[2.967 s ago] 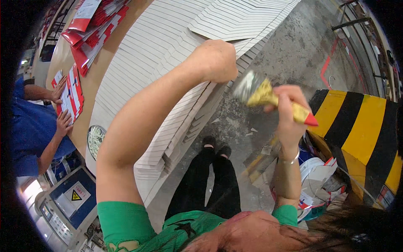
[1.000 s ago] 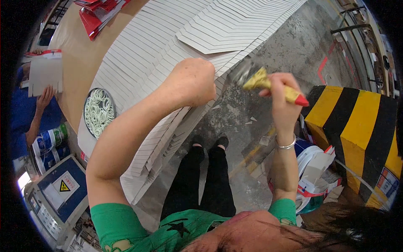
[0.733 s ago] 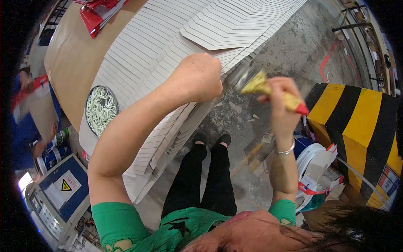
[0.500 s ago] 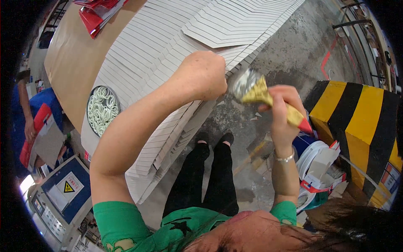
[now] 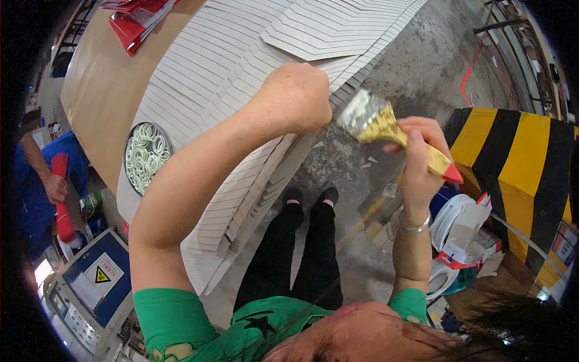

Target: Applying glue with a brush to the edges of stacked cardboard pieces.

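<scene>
My right hand (image 5: 420, 148) grips a paintbrush (image 5: 384, 128) by its yellow, red-tipped handle. Its whitish bristle end points up and left, close to the edge of a wide spread of overlapping pale card sheets (image 5: 205, 66) but apart from my left hand. Over that edge, my left hand (image 5: 300, 96) is closed in a fist, knuckles up. Its fingertips are turned away, so anything inside them is hidden. One larger sheet (image 5: 319, 36) lies loose on top of the spread, beyond my left hand.
A round dish of pale rings (image 5: 146, 157) sits left of my left forearm. Red packets (image 5: 136, 27) lie on the brown tabletop (image 5: 99, 90). At far left a co-worker's hand (image 5: 55, 190) holds a red piece. A yellow-black striped barrier (image 5: 512, 163) and white rolls (image 5: 449, 220) stand right.
The paintbrush and my right hand have shifted a little right and up. My left fist has risen slightly. The co-worker's red piece has turned edge-on.
</scene>
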Action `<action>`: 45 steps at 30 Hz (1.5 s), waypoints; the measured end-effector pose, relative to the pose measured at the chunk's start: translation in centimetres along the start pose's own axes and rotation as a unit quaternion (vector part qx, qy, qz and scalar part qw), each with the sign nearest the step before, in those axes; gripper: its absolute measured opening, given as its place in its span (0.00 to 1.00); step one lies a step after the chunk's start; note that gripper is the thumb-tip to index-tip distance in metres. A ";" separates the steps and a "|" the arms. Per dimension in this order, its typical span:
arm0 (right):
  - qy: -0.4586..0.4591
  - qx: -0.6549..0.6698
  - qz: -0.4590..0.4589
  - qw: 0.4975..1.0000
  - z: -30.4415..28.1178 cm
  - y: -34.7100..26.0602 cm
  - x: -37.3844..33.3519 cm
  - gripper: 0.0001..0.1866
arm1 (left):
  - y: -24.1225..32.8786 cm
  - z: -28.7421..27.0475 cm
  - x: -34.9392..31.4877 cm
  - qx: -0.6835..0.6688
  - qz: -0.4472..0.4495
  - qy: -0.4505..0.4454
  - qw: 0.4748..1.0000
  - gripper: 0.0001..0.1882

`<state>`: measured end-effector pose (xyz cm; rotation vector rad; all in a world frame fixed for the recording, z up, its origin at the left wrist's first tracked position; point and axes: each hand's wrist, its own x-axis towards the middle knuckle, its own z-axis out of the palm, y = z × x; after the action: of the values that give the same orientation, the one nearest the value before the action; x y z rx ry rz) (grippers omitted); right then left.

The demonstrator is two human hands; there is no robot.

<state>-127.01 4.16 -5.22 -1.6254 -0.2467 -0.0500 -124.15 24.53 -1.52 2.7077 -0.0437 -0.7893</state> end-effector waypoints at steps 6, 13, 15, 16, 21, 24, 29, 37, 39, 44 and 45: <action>-0.053 -0.005 0.063 0.997 -0.2 -0.8 -2.8 0.04 | -0.1 0.1 -0.5 -0.018 0.036 0.019 0.999 0.12; -0.063 -0.006 0.003 0.998 -1.2 0.6 -3.8 0.04 | -0.5 0.9 -0.5 -0.001 0.028 0.056 0.998 0.12; -0.054 0.041 0.022 0.997 -2.1 -1.2 -4.8 0.06 | -0.2 1.4 -0.6 0.044 0.007 0.064 0.997 0.14; -0.018 0.045 0.007 0.999 -2.5 -1.6 -5.1 0.07 | 0.0 2.0 -1.1 0.046 0.003 0.063 0.997 0.14; 0.019 0.042 0.000 0.999 -5.6 -1.9 -7.5 0.09 | 1.1 9.7 -6.9 0.212 -0.100 0.165 0.958 0.48; 0.006 0.043 0.023 0.999 -5.6 -1.6 -9.1 0.09 | 1.0 13.0 -11.0 0.276 -0.243 0.143 0.919 0.51; -0.017 0.085 0.038 0.995 -3.9 -1.7 -10.0 0.09 | -2.1 8.2 -12.2 0.111 -0.105 0.077 0.985 0.42; 0.001 0.094 0.010 0.996 0.1 -1.7 -7.0 0.09 | -3.0 7.6 -11.7 0.043 -0.063 0.057 0.995 0.15; 0.045 0.084 0.043 0.995 1.4 -1.6 -5.7 0.09 | -3.2 6.2 -12.0 -0.012 -0.055 0.016 0.998 0.14; -0.049 -0.007 0.017 0.999 2.3 0.0 -6.5 0.06 | -3.8 6.4 -12.0 0.000 -0.019 0.064 0.998 0.08; -0.051 -0.007 0.018 0.999 2.5 -0.3 -6.6 0.06 | -3.9 6.3 -12.0 -0.002 -0.019 0.053 0.998 0.08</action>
<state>-133.78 5.81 -6.31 -1.6490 -0.2952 0.0596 -137.90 27.78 -1.57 2.7497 0.0346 -0.6555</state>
